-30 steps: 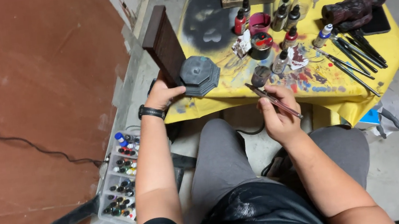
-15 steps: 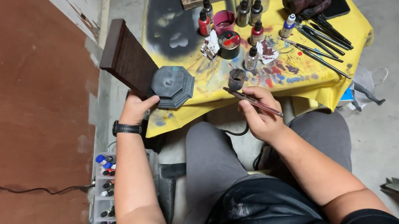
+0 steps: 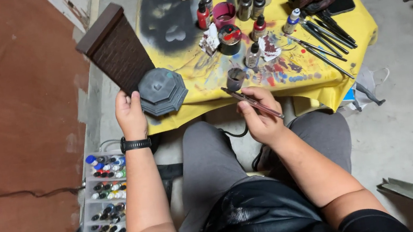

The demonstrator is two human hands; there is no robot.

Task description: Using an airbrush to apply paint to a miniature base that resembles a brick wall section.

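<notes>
Head view: my left hand (image 3: 130, 112) clamped on brown pillar model (image 3: 118, 48) just above its grey base (image 3: 162, 91), at table edge (image 3: 247, 100). Looks stiff, light, fresh paint fragile; I'd grip at base. Right hand (image 3: 259, 114) fingers pinch airbrush (image 3: 249, 99) like pen.

Single head-worn view, looking steeply down from above, near, over lap and yellow table (image 3: 195, 69)

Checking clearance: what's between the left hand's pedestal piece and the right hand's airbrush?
Head view: bare yellow tabletop only, paint-smeared, between the pedestal piece and the airbrush. Nothing stands there.
</notes>
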